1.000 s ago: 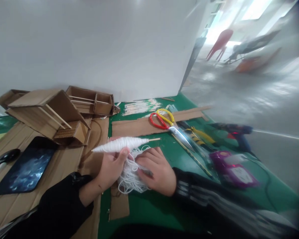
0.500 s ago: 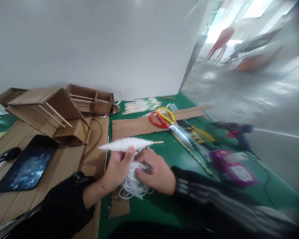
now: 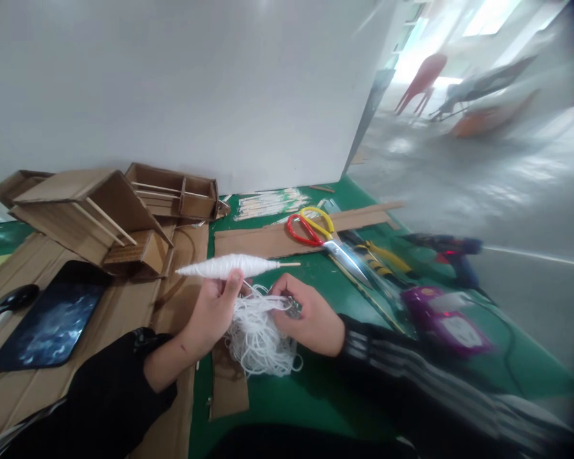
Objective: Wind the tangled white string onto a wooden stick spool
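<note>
A thin wooden stick wound thickly with white yarn, the spindle (image 3: pixel 229 264), lies roughly level in my left hand (image 3: pixel 216 312), whose thumb presses its near side. Below and right of it hangs a loose tangle of white yarn (image 3: pixel 263 341) over the green tabletop (image 3: pixel 316 395). My right hand (image 3: pixel 310 315) is closed on strands at the tangle's upper right, thumb against curled fingers. Some strands run between the two hands. The bare stick end points right, above my right hand.
Red-and-yellow scissors (image 3: pixel 347 258) lie beyond my right hand, near pliers (image 3: pixel 390 258), a purple device (image 3: pixel 447 322) and a power drill (image 3: pixel 452 248). Cardboard boxes (image 3: pixel 76 210) stand at left behind a dark tablet (image 3: pixel 52 319). Cardboard strips (image 3: pixel 249 244) and thin sticks (image 3: pixel 270 203) lie ahead.
My left hand and the spindle have moved left and slightly up. My right hand has shifted slightly right, and more of the yarn tangle shows between the hands.
</note>
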`<act>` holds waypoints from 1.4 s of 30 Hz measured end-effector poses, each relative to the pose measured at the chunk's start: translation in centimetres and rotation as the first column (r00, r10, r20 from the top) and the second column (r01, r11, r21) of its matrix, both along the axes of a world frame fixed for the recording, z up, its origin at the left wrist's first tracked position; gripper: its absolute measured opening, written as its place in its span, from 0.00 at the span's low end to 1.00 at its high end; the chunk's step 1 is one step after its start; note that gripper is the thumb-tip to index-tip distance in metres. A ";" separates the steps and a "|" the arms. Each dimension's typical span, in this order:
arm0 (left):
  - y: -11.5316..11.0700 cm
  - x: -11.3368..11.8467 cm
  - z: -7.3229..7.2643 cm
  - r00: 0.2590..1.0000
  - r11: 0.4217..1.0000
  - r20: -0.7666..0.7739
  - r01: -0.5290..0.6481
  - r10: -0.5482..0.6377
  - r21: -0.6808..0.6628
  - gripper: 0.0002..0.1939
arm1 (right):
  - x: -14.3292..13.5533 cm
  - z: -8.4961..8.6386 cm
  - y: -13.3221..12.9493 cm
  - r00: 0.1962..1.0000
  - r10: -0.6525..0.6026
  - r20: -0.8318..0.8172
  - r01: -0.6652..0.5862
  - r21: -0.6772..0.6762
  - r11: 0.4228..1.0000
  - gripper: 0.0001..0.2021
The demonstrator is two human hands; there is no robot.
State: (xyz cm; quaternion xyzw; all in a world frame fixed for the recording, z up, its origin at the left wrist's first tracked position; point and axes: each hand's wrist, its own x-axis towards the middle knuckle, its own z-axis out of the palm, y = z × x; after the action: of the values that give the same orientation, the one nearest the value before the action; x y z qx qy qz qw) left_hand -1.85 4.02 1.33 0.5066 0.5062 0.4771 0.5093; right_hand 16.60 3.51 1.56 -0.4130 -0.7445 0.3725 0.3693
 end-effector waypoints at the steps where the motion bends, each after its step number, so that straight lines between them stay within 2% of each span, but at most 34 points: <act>1: 0.0 0.0 0.0 1.000 1.000 0.003 -0.006 0.006 0.011 0.26 | 0.0 0.0 0.0 1.000 -0.002 0.005 0.002 0.004 1.000 0.07; 4: -0.1 0.1 0.2 1.000 0.999 0.013 -0.016 0.015 0.031 0.26 | 0.1 -0.1 0.1 1.000 0.006 0.017 -0.006 0.012 1.000 0.07; 8: -0.4 0.1 0.3 0.997 0.998 0.076 0.038 -0.033 -0.059 0.25 | 0.2 0.0 0.1 0.999 0.032 0.022 -0.032 0.004 0.999 0.09; 12: -0.3 -0.1 0.1 0.997 0.997 0.076 0.002 0.004 -0.078 0.26 | 0.4 0.5 0.2 0.992 0.120 -0.050 -0.118 0.027 0.993 0.11; 16: -0.2 -0.3 -0.2 1.000 0.999 0.026 -0.013 0.014 -0.048 0.28 | 0.7 1.2 0.3 0.981 0.179 -0.072 -0.171 0.102 0.980 0.10; 19: -0.2 -0.4 -0.3 0.999 0.998 -0.020 -0.034 0.033 -0.052 0.29 | 0.9 1.5 0.3 0.978 0.206 -0.035 -0.194 0.207 0.959 0.10; 21: -0.3 -0.4 -0.3 0.996 0.997 -0.065 -0.060 0.057 -0.045 0.30 | 1.1 1.5 0.3 0.970 0.243 0.010 -0.233 0.322 0.918 0.10; 25: -0.2 -0.5 -0.3 0.990 0.998 -0.126 -0.065 0.064 0.000 0.33 | 1.3 1.1 0.3 0.957 0.237 0.165 -0.289 0.551 0.783 0.09; 28: -0.2 -0.4 -0.1 0.992 0.998 -0.113 -0.051 0.054 0.031 0.33 | 1.6 0.8 0.2 0.943 0.188 0.274 -0.324 0.629 0.706 0.08; 31: -0.3 -0.2 0.2 0.995 0.997 -0.076 -0.065 0.068 0.045 0.31 | 1.7 0.6 0.0 0.925 0.159 0.345 -0.357 0.645 0.675 0.08; 35: -0.4 -0.2 0.2 0.996 0.994 -0.064 -0.058 0.064 0.088 0.29 | 1.7 0.8 -0.4 0.902 0.207 0.380 -0.406 0.579 0.707 0.07; 39: -0.5 -0.7 -0.4 0.992 0.988 -0.122 -0.023 0.041 0.152 0.28 | 1.6 1.0 -0.7 0.914 0.301 0.272 -0.396 0.439 0.807 0.07; 42: -0.8 -1.0 -1.1 0.976 0.974 -0.218 0.027 0.023 0.224 0.25 | 1.5 0.8 -0.7 0.947 0.251 0.199 -0.309 0.357 0.882 0.05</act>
State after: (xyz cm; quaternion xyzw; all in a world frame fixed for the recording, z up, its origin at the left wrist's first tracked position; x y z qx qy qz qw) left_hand -2.84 3.27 0.20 0.6111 0.5013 0.4724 0.3899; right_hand 18.13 2.84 2.35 -0.2467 -0.8799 0.2378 0.3293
